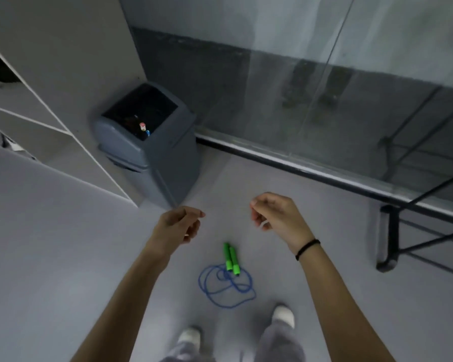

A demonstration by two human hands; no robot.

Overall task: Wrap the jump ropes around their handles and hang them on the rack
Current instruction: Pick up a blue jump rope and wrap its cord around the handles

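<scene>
A jump rope lies on the grey floor in front of my feet. Its two green handles (pixel 231 258) lie side by side, and its blue rope (pixel 226 286) is in loose coils beside them. My left hand (pixel 179 223) and my right hand (pixel 273 212) hover in the air above the rope, well apart from it. Both have loosely curled fingers, and I see nothing held in either. A black band sits on my right wrist.
A grey trash bin (pixel 147 145) stands ahead on the left against a white shelf unit (pixel 63 121). A glass wall with a black bottom rail (pixel 311 171) runs across the right. A black metal frame (pixel 389 233) stands at the right. My white shoes (pixel 284 314) are below the rope.
</scene>
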